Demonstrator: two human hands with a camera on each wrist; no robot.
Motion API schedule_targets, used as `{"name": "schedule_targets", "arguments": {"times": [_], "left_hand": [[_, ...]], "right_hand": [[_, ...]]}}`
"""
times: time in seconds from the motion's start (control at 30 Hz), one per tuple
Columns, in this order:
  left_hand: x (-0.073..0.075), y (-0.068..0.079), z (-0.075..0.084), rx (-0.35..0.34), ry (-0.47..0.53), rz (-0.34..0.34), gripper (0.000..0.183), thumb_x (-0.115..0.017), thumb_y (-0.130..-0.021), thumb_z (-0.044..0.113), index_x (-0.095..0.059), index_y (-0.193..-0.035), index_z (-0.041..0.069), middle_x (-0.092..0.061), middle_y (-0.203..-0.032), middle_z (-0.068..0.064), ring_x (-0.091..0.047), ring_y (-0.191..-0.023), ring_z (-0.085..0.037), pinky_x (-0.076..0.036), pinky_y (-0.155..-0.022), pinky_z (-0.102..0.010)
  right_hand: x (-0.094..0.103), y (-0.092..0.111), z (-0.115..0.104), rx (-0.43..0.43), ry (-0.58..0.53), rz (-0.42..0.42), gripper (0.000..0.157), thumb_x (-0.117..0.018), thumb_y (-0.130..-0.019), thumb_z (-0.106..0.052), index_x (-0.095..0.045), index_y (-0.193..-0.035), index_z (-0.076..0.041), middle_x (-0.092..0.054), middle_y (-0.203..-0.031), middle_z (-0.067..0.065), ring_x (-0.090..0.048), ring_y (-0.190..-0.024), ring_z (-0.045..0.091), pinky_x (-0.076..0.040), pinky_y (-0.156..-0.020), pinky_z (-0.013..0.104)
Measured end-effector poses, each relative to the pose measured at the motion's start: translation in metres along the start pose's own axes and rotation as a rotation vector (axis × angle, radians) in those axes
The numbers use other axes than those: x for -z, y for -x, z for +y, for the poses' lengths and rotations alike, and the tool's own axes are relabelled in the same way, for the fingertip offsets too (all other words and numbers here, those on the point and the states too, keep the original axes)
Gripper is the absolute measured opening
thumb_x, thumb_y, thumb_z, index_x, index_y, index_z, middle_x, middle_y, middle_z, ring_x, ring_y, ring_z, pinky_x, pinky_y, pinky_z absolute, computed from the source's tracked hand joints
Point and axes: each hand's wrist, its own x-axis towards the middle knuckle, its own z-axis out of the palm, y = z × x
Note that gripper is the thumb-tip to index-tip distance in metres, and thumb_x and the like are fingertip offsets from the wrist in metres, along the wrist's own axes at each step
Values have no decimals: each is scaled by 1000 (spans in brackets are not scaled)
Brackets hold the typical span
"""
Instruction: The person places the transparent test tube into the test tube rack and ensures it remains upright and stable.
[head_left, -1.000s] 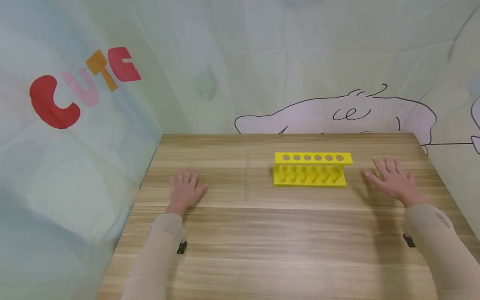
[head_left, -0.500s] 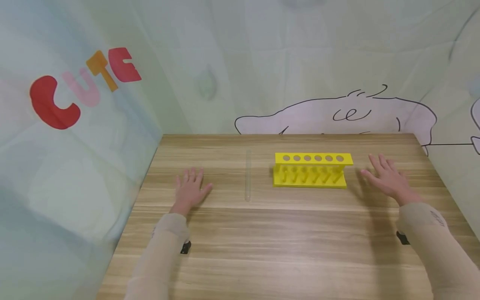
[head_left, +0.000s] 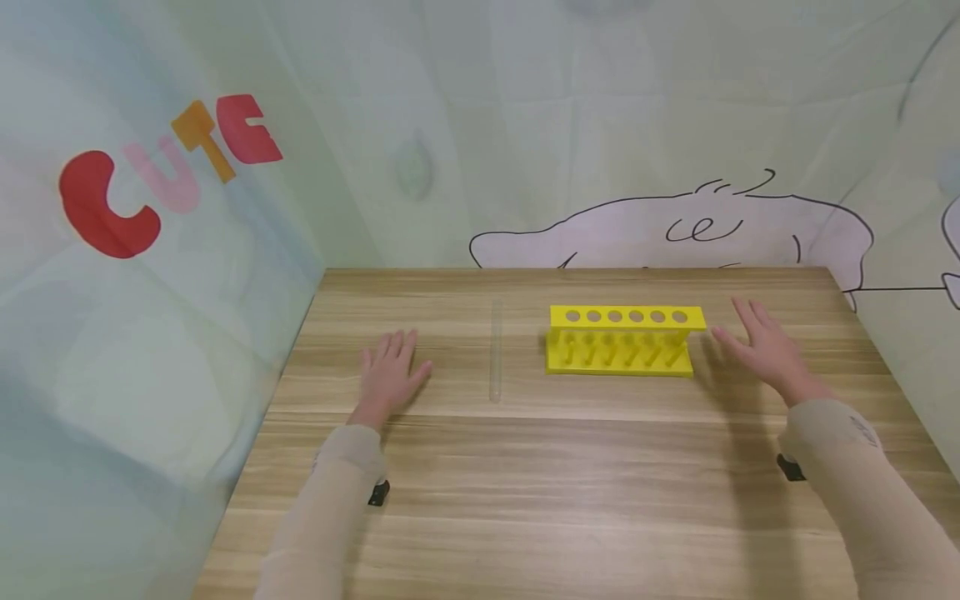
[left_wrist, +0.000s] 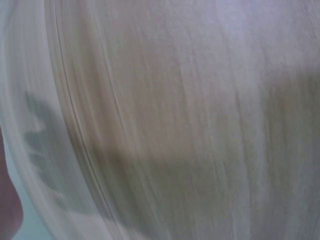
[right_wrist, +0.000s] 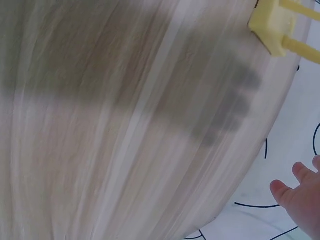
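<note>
A clear test tube (head_left: 496, 352) lies on the wooden table, pointing away from the person. To its right stands a yellow test tube rack (head_left: 619, 369) with a row of holes along its top and pegs on its base. My left hand (head_left: 390, 377), fingers straight and thumb out to the side, is left of the tube and holds nothing. Just right of the rack, my right hand (head_left: 768, 350) hovers with fingers extended, its shadow falling on the tabletop. The right wrist view catches the rack's corner (right_wrist: 270, 25) and some fingertips (right_wrist: 281, 189).
The wood-grain table (head_left: 525, 500) ends at a back edge against a pale printed cloth (head_left: 525, 125). Another cloth with coloured letters (head_left: 112, 208) hangs along the left side. Both forearms in beige sleeves (head_left: 847, 467) reach over the table.
Both hands have moved inward: the left hand shifts right toward the test tube, the right hand shifts left and slightly forward toward the rack. Tube and rack stay in place.
</note>
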Motion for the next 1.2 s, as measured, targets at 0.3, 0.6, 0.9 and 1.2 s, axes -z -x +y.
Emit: {"name": "schedule_targets", "arguments": {"times": [0.3, 0.6, 0.9, 1.2], "left_hand": [[-1, -5, 8, -33, -15, 82, 62, -38, -90, 47, -24, -139, 12, -33, -140, -13, -27, -130, -31, -11, -106, -57], [-2, -5, 17, -57, 9, 138, 56, -40, -90, 43, -30, -136, 12, -40, -135, -11, -36, -125, -29, -15, -106, -56], [-4, -7, 24, -61, 22, 175, 54, -38, -91, 41, -31, -136, 12, -44, -132, -11, -41, -121, -28, -22, -105, -52], [-8, -11, 29, -61, 34, 180, 52, -41, -91, 37, -31, -136, 12, -45, -132, -10, -42, -120, -26, -26, -103, -48]], "right_hand": [[1, -4, -12, 20, -80, 72, 72, -37, -91, -45, -6, -142, -5, -5, -144, 28, -8, -130, 47, -10, -100, 64], [-2, -7, -18, 46, -149, 175, 62, -37, -93, -37, -18, -138, 1, -21, -139, 30, -22, -124, 49, -18, -100, 62], [-7, -12, -26, -33, -194, 167, 60, -34, -93, -39, -24, -137, -1, -25, -138, 28, -27, -122, 47, -24, -97, 61], [-14, -15, -31, -1, -266, 235, 54, -37, -93, -33, -33, -130, 6, -35, -130, 31, -34, -116, 46, -31, -92, 59]]}}
